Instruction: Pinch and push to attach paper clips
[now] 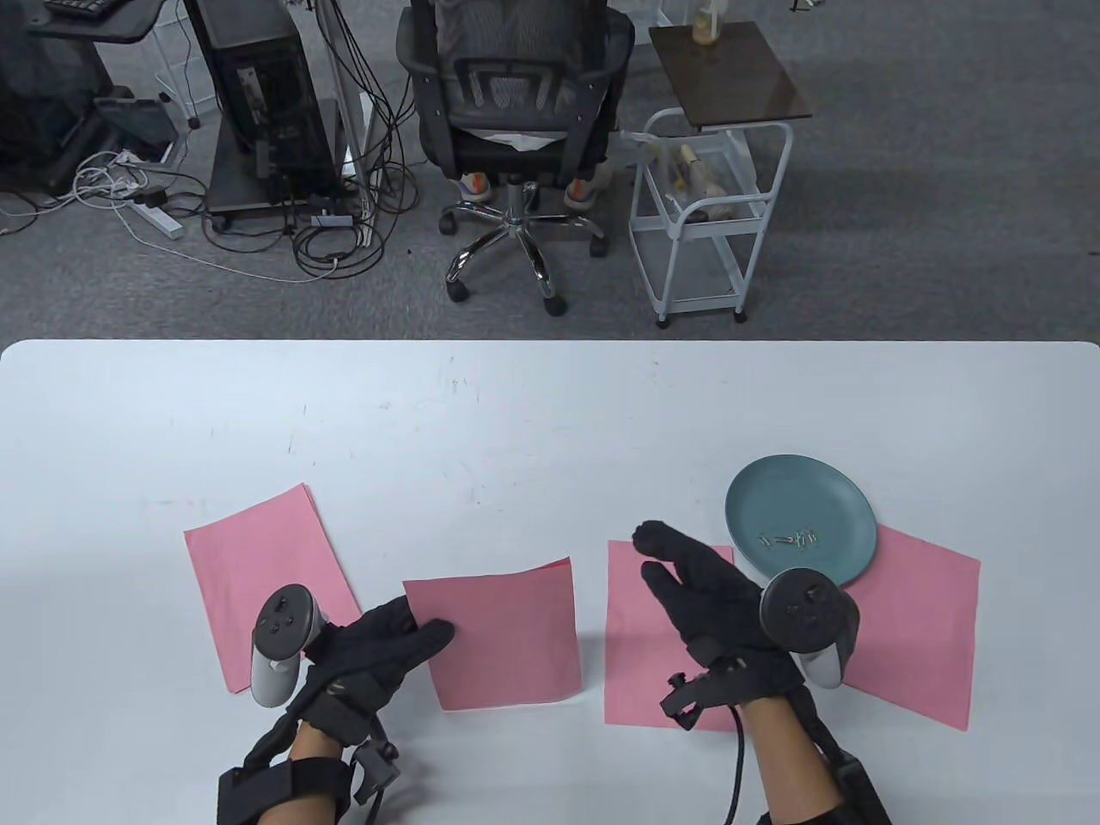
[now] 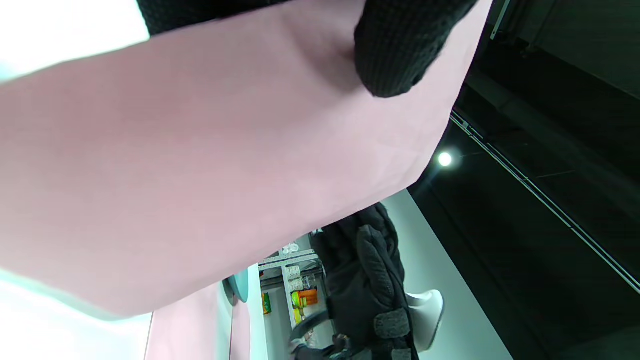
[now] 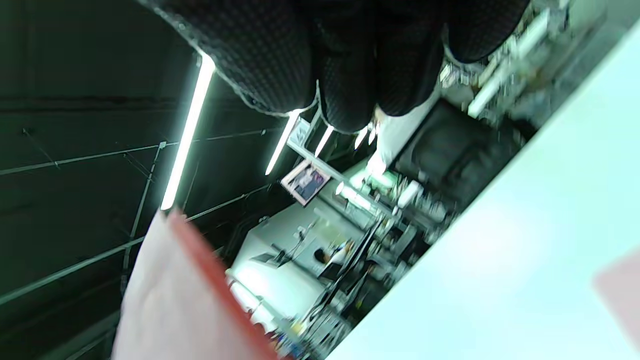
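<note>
Fingers [image 1: 434,638] of left hand [image 1: 378,653] pinching lifted pink paper sheet [image 1: 503,640], lower centre. Right hand [image 1: 713,601] hovering, fingers extended, holding nothing. Small metal paper clips [image 1: 791,540] lying in teal round plate [image 1: 773,498], centre right. Risking sheet slipping or creasing under loose one-edge pinch.

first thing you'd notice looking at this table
Pink paper sheets dominate: the left hand grips the left edge of the middle sheet, lifting it off the white table. The right hand hovers open over another sheet, beside a teal plate holding small paper clips.
</note>
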Available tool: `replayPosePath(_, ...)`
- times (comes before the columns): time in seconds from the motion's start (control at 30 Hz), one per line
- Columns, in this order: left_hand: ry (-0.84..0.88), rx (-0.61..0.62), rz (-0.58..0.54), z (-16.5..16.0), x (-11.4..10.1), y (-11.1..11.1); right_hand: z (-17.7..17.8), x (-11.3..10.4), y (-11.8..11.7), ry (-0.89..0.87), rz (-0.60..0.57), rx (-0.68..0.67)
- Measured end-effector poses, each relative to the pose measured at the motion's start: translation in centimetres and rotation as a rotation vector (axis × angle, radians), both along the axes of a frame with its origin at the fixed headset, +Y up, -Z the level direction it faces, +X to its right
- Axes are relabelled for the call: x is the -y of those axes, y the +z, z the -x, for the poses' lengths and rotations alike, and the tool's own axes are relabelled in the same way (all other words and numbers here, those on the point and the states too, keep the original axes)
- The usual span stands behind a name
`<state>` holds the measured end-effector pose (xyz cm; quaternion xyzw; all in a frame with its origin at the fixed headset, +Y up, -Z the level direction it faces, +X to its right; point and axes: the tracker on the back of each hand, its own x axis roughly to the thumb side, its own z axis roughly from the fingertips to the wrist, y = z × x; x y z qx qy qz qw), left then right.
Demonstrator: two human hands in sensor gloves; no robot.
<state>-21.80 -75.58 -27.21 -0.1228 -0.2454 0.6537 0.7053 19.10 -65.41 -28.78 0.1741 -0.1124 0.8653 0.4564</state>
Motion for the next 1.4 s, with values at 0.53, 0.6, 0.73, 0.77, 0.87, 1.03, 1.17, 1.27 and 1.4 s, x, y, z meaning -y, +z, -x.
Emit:
replayPosePath(0.53, -0.003, -0.014, 0.007, 0.3, 0.1, -0.1, -8.5, -0.7, -4.9, 0.475, 0.102, 0.43)
replayPosePath(0.6, -0.006, -0.015, 0.009, 0.3, 0.1, -0.1, -8.7, 0.6, -5.9, 0.514, 0.161, 0.432)
replayPosePath(0.73, -0.009, -0.018, 0.007, 0.3, 0.2, -0.1, -8.5, 3.7, -7.8, 0.661, 0.276, 0.424)
replayPosePath(0.77, -0.01, -0.019, 0.007, 0.3, 0.1, -0.1, -8.4, 4.4, -8.2, 0.698, 0.298, 0.423)
replayPosePath(0.87, -0.011, -0.02, 0.008, 0.3, 0.2, -0.1, -8.2, 5.7, -9.0, 0.77, 0.342, 0.423)
replayPosePath(1.03, -0.016, -0.018, 0.011, 0.3, 0.2, -0.1, -8.0, 7.3, -10.0, 0.826, 0.412, 0.424)
replayPosePath(1.17, -0.017, -0.015, 0.008, 0.3, 0.2, -0.1, -7.8, 8.3, -10.4, 0.852, 0.433, 0.425)
replayPosePath(1.27, -0.024, -0.009, 0.01, 0.2, 0.2, -0.1, -7.6, 8.8, -10.7, 0.86, 0.443, 0.419)
replayPosePath(1.4, -0.029, -0.01, 0.01, 0.2, 0.2, -0.1, -7.3, 9.1, -10.8, 0.882, 0.435, 0.434)
